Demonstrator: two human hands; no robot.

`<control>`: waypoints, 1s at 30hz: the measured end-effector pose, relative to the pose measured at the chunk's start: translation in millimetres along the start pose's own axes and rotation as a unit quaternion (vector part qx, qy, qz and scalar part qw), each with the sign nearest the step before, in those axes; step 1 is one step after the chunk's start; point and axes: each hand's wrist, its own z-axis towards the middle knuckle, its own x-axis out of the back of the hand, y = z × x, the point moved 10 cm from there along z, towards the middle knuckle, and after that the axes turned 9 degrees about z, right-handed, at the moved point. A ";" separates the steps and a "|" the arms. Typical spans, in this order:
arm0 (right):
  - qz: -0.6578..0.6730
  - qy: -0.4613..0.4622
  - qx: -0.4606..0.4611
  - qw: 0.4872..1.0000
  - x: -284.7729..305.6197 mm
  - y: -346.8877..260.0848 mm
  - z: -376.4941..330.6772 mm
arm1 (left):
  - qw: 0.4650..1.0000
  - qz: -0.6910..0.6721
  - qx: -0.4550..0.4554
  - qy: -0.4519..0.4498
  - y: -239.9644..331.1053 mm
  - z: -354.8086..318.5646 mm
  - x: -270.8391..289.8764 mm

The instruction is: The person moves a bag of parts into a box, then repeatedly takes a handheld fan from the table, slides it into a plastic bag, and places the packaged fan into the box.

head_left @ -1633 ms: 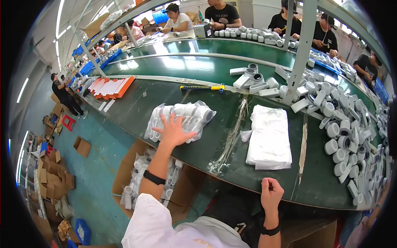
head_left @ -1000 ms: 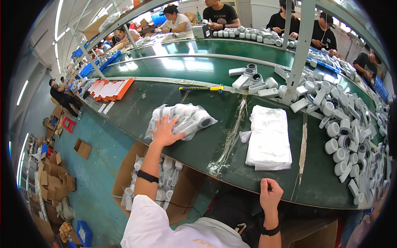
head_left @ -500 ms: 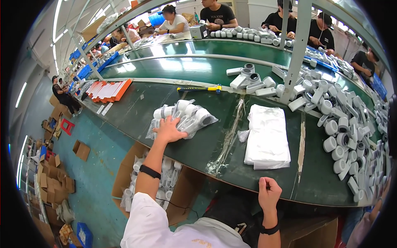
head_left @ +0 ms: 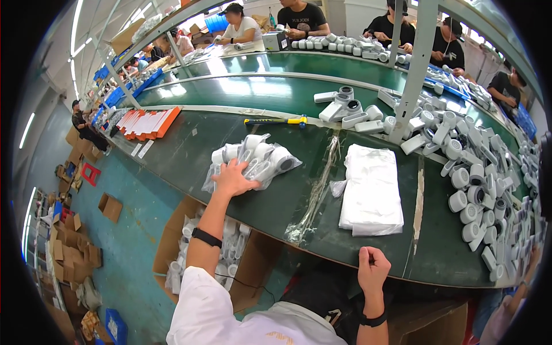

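My left hand [head_left: 234, 179] rests on a clear plastic bag [head_left: 292, 167] of white handled parts with round heads [head_left: 261, 150]. Its fingers are spread over the bag's near left side. The bag lies on the dark green workbench [head_left: 299, 201]. My right hand [head_left: 374, 268] is closed in a loose fist at the bench's front edge, with nothing showing in it. Beyond that hand lies a stack of thin white plastic bags [head_left: 372, 190], a small crumpled bit of plastic [head_left: 338, 188] at its left side.
White parts are heaped along the right [head_left: 460, 167]. A hammer [head_left: 279, 121] and orange-edged cartons [head_left: 150, 123] lie toward the back. An open cardboard box [head_left: 259, 276] with bagged parts stands below the bench. A metal post [head_left: 411, 86] rises behind; several co-workers sit across the green belt [head_left: 230, 89].
Both hands keep nearly the same place and pose. The view has shifted very slightly, and the bag under my left hand looks much the same.
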 end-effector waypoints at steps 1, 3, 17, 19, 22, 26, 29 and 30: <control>0.000 0.001 0.000 1.000 0.6 0.4 -0.1 | 1.000 -0.002 -0.015 0.002 1.5 0.0 1.1; -0.002 0.001 0.000 1.000 0.4 -0.5 0.0 | 1.000 -0.002 -0.015 0.010 1.9 0.1 1.0; 0.000 -0.006 -0.015 1.000 -0.6 5.9 -0.6 | 1.000 -0.015 -0.011 0.024 0.5 5.1 3.5; -0.008 -0.004 -0.012 1.000 -0.4 5.1 -0.1 | 1.000 -0.016 -0.017 0.001 0.5 7.6 1.7; -0.008 -0.002 -0.016 1.000 0.8 8.0 0.3 | 1.000 -0.001 -0.019 -0.014 2.4 11.4 0.3; -0.009 -0.002 -0.010 1.000 1.2 6.1 0.3 | 0.999 0.001 -0.026 0.028 -0.1 11.4 1.3; -0.005 -0.004 -0.012 1.000 0.7 6.5 -0.4 | 0.998 0.005 -0.033 0.048 -1.0 10.4 3.7; -0.009 -0.002 -0.012 1.000 1.4 6.8 -0.8 | 0.998 0.000 -0.036 0.053 0.6 9.5 5.2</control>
